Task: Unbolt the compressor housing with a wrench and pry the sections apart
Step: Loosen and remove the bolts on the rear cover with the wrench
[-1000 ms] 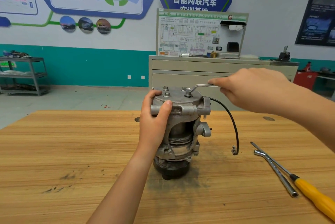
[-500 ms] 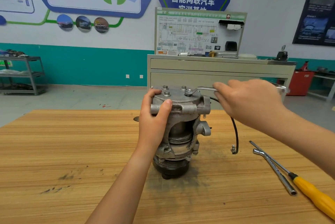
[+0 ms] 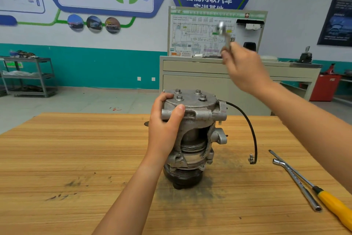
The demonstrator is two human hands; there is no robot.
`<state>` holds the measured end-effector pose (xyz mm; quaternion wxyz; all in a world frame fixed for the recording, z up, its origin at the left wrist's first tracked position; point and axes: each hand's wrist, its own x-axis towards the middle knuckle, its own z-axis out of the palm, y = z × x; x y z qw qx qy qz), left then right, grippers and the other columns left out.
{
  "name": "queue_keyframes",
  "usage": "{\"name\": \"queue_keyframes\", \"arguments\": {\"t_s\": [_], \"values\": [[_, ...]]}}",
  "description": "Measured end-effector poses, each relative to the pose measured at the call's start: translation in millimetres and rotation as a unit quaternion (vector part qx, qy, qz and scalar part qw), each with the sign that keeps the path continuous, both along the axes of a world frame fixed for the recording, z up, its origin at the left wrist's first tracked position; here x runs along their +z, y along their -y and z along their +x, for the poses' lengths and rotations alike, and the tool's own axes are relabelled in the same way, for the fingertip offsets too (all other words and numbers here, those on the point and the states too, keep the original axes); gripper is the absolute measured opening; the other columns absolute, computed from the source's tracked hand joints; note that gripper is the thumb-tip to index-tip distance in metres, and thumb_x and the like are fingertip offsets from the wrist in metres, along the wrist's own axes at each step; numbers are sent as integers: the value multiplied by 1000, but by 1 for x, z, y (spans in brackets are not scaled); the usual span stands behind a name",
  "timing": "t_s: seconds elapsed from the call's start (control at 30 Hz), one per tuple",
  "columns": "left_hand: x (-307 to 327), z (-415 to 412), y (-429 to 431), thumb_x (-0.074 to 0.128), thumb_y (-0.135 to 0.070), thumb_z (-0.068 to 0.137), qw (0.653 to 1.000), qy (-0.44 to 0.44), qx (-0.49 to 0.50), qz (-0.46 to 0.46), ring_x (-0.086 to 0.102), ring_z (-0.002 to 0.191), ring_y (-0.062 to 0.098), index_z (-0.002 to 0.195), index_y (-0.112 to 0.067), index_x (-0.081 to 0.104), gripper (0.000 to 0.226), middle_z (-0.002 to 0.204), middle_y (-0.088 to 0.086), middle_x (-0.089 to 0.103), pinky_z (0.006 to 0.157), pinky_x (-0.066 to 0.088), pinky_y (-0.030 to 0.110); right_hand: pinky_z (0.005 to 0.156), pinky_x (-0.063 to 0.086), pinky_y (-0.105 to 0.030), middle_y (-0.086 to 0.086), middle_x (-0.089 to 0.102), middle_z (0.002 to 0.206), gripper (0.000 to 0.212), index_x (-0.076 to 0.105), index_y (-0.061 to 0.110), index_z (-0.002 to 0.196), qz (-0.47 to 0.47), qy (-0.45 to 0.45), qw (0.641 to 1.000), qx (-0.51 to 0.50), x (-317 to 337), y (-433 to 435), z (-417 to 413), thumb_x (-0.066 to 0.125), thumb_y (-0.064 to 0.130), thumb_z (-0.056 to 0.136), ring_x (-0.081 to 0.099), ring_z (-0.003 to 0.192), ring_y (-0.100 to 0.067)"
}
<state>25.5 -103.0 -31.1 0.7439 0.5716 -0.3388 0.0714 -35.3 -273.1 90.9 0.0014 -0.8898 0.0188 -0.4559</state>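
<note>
The grey cast-metal compressor point(image 3: 192, 130) is standing upright at the centre of the frame on the wooden bench point(image 3: 76, 158). The left hand point(image 3: 165, 126) is curling its fingers and thumb round the rim of the top housing section, steadying it. The right hand point(image 3: 243, 69) is hovering at upper right of centre, well apart from the housing, pinching the shank of a blurred silver wrench point(image 3: 222, 33) with its head pointing up. Four hex bolts point(image 3: 179, 98) are sitting in the top plate, so the unbolting looks far from done. To do this step well, the wrench head should be seating squarely and fully on one bolt before any pull, with the left hand bracing against the turn. No tray or box for loosened bolts is showing. A yellow-handled screwdriver point(image 3: 335, 206) and a silver L-shaped socket wrench point(image 3: 297, 185) are lying loose at lower right, and a grey metal shelf cart point(image 3: 38, 75) at the left edge is carrying items too blurred to name.
</note>
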Motion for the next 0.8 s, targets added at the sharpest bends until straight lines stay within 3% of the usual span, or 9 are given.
{"name": "queue_keyframes", "arguments": {"t_s": [0.03, 0.13, 0.23, 0.33, 0.4, 0.53, 0.67, 0.8], "values": [[0, 0, 0, 52, -45, 74, 1000, -2, -2, -1, 53, 99, -8, 99, -49, 50, 25, 101, -34, 51, 75, 47, 12, 58, 37, -34, -14, 57, 78, 26, 51, 2, 107, 8, -12, 1000, -7, 2, -1, -11, 35, 21, 99, 51, 66, -27], [1, -2, 0, 52, -42, 75, 1000, 2, -1, -7, 53, 94, -11, 98, -47, 50, 24, 102, -29, 51, 70, 46, 8, 55, 38, -32, 1, 46, 62, 32, 49, 16, 119, -118, -158, 975, -104, -2, -13, -45, 31, 30, 97, 47, 57, -22], [1, -3, 0, 52, -43, 75, 1000, -1, -3, -7, 53, 97, -5, 99, -47, 50, 25, 105, -26, 50, 71, 47, 10, 62, 47, -33, 8, 39, 63, 38, 37, 34, 134, -141, -278, 934, -172, -12, -29, -69, 27, 35, 98, 48, 65, -18], [1, -3, 0, 52, -43, 75, 1000, -1, -3, -4, 54, 101, 0, 100, -47, 49, 26, 108, -24, 50, 73, 48, 13, 66, 47, -33, 9, 32, 63, 40, 32, 37, 138, -137, -275, 932, -192, -13, -34, -75, 25, 34, 99, 45, 71, -19], [2, -4, -1, 52, -42, 75, 1000, 0, -8, -9, 55, 94, -7, 100, -46, 50, 26, 106, -23, 50, 68, 47, 10, 65, 47, -33, 10, 33, 64, 39, 34, 37, 137, -137, -268, 935, -186, -13, -36, -74, 26, 33, 99, 44, 71, -20], [2, -4, -1, 52, -43, 75, 1000, -5, -12, -8, 56, 93, -5, 100, -46, 50, 25, 108, -22, 50, 66, 47, 9, 56, 41, -27, -1, 56, 82, 32, 48, 27, 125, -170, -275, 919, -226, -7, -45, -70, 32, 23, 98, 48, 68, -21], [2, -5, -1, 52, -43, 75, 1000, -3, -8, -12, 56, 96, -3, 100, -46, 50, 25, 108, -23, 51, 68, 47, 10, 39, 20, -23, 2, 35, 60, 29, 50, 18, 117, -270, -286, 877, -276, -12, -61, -70, 41, 9, 91, 30, 46, -13], [0, -2, -1, 52, -44, 75, 1000, 2, 0, -7, 54, 107, 7, 100, -46, 50, 25, 111, -23, 50, 80, 50, 20, 37, 20, -23, 1, 31, 59, 22, 51, 17, 109, -281, -314, 860, -287, -10, -74, -67, 49, 9, 89, 27, 45, -12]]}}
